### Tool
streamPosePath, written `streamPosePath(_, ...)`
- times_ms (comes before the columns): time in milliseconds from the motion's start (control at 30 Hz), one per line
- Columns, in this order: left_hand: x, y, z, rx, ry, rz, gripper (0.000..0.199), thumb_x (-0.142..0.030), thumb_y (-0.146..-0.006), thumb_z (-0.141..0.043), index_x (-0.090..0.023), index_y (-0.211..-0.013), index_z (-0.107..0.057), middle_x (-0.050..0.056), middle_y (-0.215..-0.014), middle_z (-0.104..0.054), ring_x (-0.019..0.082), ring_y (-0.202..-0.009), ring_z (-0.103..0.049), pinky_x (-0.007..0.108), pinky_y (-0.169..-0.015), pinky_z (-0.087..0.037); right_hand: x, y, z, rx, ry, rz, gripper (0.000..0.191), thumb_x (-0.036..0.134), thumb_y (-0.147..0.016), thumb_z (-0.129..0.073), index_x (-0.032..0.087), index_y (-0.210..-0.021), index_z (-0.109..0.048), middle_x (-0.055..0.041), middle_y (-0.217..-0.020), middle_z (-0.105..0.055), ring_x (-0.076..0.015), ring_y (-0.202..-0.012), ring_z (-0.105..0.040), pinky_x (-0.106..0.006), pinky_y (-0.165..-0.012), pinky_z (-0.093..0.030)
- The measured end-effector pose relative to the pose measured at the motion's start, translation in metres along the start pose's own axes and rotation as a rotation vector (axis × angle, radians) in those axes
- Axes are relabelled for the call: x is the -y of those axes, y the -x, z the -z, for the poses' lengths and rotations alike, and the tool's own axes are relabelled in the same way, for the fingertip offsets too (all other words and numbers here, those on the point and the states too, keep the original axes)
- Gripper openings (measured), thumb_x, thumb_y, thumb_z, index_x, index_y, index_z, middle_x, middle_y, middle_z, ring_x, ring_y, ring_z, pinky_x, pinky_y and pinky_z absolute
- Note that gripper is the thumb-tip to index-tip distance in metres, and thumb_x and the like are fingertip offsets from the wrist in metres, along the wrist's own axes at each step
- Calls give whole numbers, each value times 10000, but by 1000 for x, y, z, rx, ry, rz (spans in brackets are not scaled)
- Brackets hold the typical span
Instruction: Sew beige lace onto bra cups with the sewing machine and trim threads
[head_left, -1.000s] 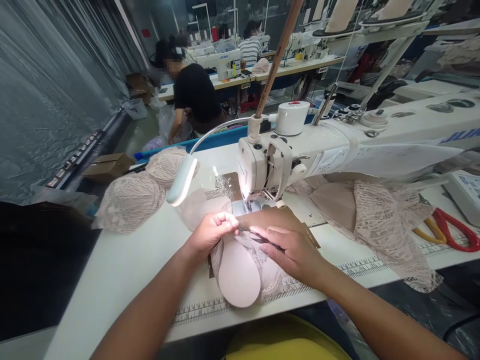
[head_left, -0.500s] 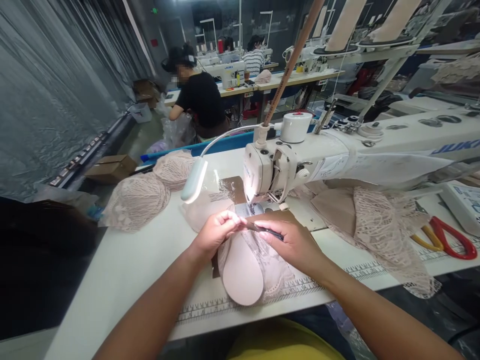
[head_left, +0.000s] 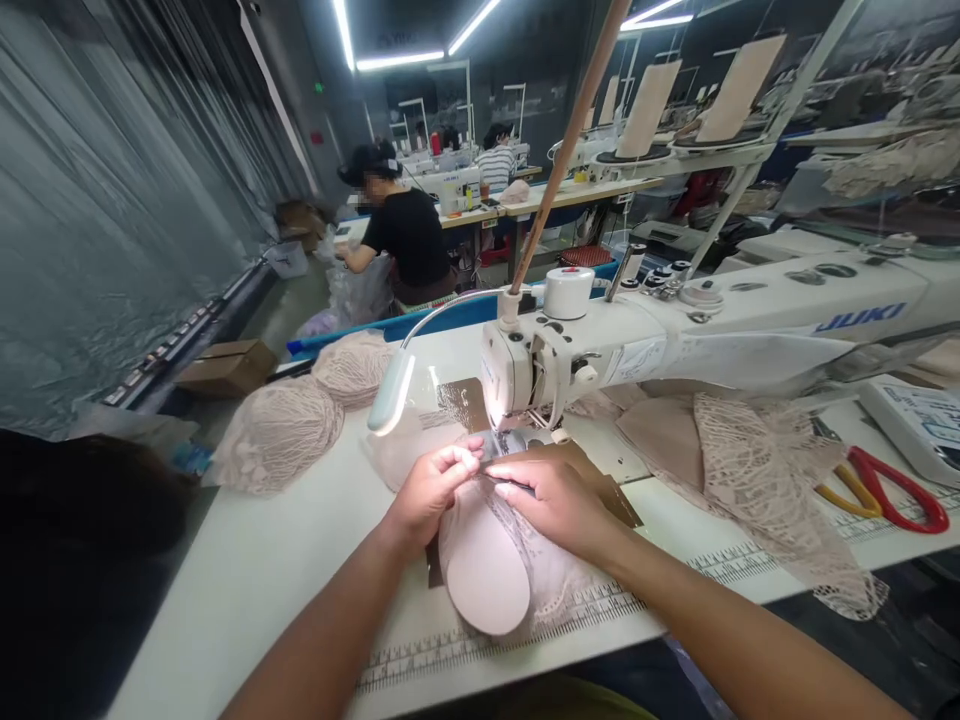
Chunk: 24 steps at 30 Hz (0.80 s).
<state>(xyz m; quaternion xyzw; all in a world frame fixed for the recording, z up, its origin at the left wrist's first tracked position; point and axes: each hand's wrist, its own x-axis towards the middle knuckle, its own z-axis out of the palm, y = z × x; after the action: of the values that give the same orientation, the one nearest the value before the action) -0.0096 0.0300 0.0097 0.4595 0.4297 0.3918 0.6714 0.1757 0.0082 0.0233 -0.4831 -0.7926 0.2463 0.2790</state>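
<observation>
My left hand (head_left: 433,492) pinches the upper end of a pale lace piece (head_left: 559,565) with a smooth oval pad (head_left: 489,570), lying over the printed ruler at the table's front edge. My right hand (head_left: 551,500) is closed on a small dark tool (head_left: 517,487), mostly covered by its fingers; the tool's tip meets the left fingertips. Both hands are just in front of the needle area of a white sewing machine (head_left: 517,370). Brown sheet material (head_left: 592,480) lies under and beside the right hand.
Lace cups (head_left: 277,430) are at the left rear of the table. A lit lamp (head_left: 391,390) hangs beside the machine head. More lace fabric (head_left: 750,460) and red-handled scissors (head_left: 911,500) are at the right. A person in black (head_left: 409,235) sits beyond.
The view has tilted up, showing ceiling lights. My right hand has come closer to my left fingertips, and less of the dark tool shows.
</observation>
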Motion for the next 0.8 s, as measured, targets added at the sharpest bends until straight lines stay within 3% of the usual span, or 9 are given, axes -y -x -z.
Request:
streamPosePath(100,-5,0,8,26,-118,-24,273,-422,-762,-674,-162,-788,-596,80,-1262,-539,237,-1127,-514,334,-928,-375,-18,2,10,-25,141,-77,268,266,-872,-503,289,-1072,-682,-7,-994,-712,-197,-870,-642,-286,-709,-482)
streamPosePath(167,-8,2,17,130,-255,13,324,-393,-736,-704,-166,-930,-577,75,-1108,-587,200,-983,-566,310,-847,-412,-36,5,18,-15,316,-131,306,284,-876,-495,268,-1137,-654,-39,-1010,-704,-221,-855,-641,-308,-675,-484)
streamPosePath(233,-10,5,25,250,-425,72,385,-340,-712,-722,-159,-1005,-550,38,-932,-595,168,-842,-571,274,-737,-428,-55,9,26,-3,504,-138,296,259,-871,-499,219,-1109,-670,-88,-985,-692,-257,-869,-625,-340,-680,-479)
streamPosePath(300,-9,7,28,315,-584,105,313,-314,-726,-687,-154,-961,-556,11,-842,-579,159,-774,-560,248,-655,-423,-69,13,34,-18,591,-78,260,225,-862,-511,189,-1044,-694,-114,-973,-675,-275,-899,-601,-367,-727,-472)
streamPosePath(433,-2,2,9,289,-812,-39,184,-273,-772,-584,-158,-915,-570,11,-844,-599,166,-774,-571,243,-643,-444,-69,19,46,-20,334,152,239,231,-894,-482,207,-1014,-688,-82,-984,-662,-210,-902,-590,-318,-776,-455)
streamPosePath(500,1,-5,-6,288,-874,-136,194,-237,-769,-568,-168,-950,-581,22,-903,-625,174,-829,-583,255,-713,-460,-60,17,49,92,185,244,229,249,-910,-472,213,-956,-693,-52,-913,-664,-173,-856,-590,-276,-751,-438)
streamPosePath(600,1,-21,-18,318,-987,-201,287,-217,-759,-573,-188,-1044,-587,40,-1007,-656,192,-911,-601,276,-798,-470,-50,10,46,282,163,312,216,243,-898,-501,198,-804,-691,-24,-764,-631,-155,-762,-565,-263,-698,-394)
streamPosePath(700,-4,-41,-9,323,-1078,-192,310,-246,-741,-607,-171,-1041,-599,49,-975,-677,194,-860,-623,274,-757,-489,-52,5,35,306,241,275,204,231,-877,-525,195,-774,-697,-27,-729,-600,-159,-724,-532,-261,-635,-345)
streamPosePath(800,-15,-52,10,248,-1140,-168,270,-268,-757,-587,-160,-1003,-607,38,-840,-668,188,-739,-614,279,-671,-483,-61,5,22,227,257,251,188,220,-872,-528,205,-847,-714,-36,-751,-594,-162,-740,-521,-257,-627,-328)
